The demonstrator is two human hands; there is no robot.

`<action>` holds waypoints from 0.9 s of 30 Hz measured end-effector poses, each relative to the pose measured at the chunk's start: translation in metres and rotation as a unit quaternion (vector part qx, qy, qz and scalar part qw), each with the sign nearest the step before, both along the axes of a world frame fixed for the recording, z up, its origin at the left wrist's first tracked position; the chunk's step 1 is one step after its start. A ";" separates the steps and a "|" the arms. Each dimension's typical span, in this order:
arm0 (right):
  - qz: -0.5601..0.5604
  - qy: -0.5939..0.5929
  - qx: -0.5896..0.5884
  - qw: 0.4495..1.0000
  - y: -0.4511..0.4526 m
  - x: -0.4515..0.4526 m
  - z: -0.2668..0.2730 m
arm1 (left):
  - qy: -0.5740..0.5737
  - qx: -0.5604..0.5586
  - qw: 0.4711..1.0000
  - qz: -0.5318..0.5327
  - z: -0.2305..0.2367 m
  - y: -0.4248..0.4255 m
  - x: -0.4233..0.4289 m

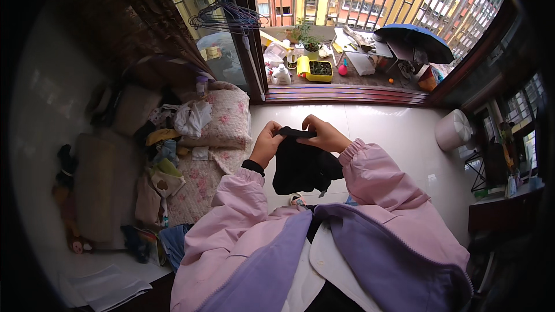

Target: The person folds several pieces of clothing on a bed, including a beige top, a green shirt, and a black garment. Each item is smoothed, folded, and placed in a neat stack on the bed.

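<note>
A small black garment [299, 167] hangs down in front of me, over the tiled floor. My left hand [267, 143] pinches the left end of its top edge between thumb and fingers. At the right end of that edge, my right hand [324, 133] grips the cloth between thumb and fingers. The band along the top is stretched between both hands, and the lower part hangs in loose folds. A small pale tag shows at its bottom edge. What kind of garment it is, I cannot tell.
To the left, a couch with a floral quilted cover [195, 186] bears piled clothes, among them a white garment [193, 119]. Wire hangers [230, 17] hang by the door frame. Beyond the sill [347, 94] lies a barred balcony with a planter [320, 69] and an umbrella [416, 41]. A white stool [453, 130] stands right.
</note>
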State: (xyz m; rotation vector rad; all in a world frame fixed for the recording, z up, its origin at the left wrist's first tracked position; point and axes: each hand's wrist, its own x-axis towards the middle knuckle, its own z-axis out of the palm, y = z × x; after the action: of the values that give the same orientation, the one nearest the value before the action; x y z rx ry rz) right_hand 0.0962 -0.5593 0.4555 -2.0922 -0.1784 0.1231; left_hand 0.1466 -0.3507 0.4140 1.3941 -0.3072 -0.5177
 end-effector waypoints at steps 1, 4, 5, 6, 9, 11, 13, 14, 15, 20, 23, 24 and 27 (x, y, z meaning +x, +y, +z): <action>0.007 -0.013 -0.043 0.999 -0.008 -0.002 -0.005 | -0.004 0.003 1.000 0.002 0.010 -0.002 -0.001; -0.087 -0.088 -0.193 0.973 -0.018 -0.008 -0.016 | -0.001 -0.044 0.999 0.005 0.027 -0.009 0.001; -0.137 -0.117 -0.246 0.953 -0.019 -0.010 -0.018 | -0.002 -0.039 0.999 -0.016 0.027 -0.009 0.002; -0.181 -0.167 -0.215 0.945 -0.017 -0.008 -0.016 | -0.040 -0.009 0.998 -0.052 0.030 -0.009 0.001; -0.214 -0.124 0.060 0.967 -0.014 0.008 -0.015 | -0.139 0.073 0.983 -0.092 0.036 -0.013 -0.003; -0.184 -0.090 0.112 0.972 -0.010 0.011 -0.019 | -0.229 0.170 0.957 -0.047 0.044 -0.011 -0.007; -0.131 -0.041 0.139 0.981 0.004 0.004 -0.004 | -0.291 0.394 0.869 0.064 0.045 -0.008 -0.002; -0.103 -0.014 0.190 0.976 0.013 -0.002 0.007 | -0.341 0.417 0.835 0.106 0.042 -0.006 0.003; -0.096 0.001 0.220 0.971 0.023 -0.007 0.021 | -0.390 0.440 0.795 0.147 0.038 -0.003 0.008; -0.107 -0.068 -0.127 0.984 0.029 0.000 0.002 | -0.249 0.197 0.932 0.176 0.041 0.000 0.009; -0.243 -0.187 -0.113 0.945 0.021 0.010 -0.010 | -0.252 0.262 0.926 0.104 0.040 -0.013 -0.023; -0.225 -0.212 -0.076 0.948 0.021 0.011 -0.007 | -0.262 0.337 0.898 0.106 0.031 -0.012 -0.026; -0.058 -0.092 0.062 0.992 0.050 -0.012 0.010 | -0.239 0.353 0.885 0.189 0.003 0.005 0.002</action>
State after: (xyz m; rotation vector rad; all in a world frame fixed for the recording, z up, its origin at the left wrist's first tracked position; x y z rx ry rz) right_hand 0.0846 -0.5095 0.4650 -1.9824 -0.1712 -0.1488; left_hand 0.1482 -0.3458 0.4173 2.2399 -0.2349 0.0773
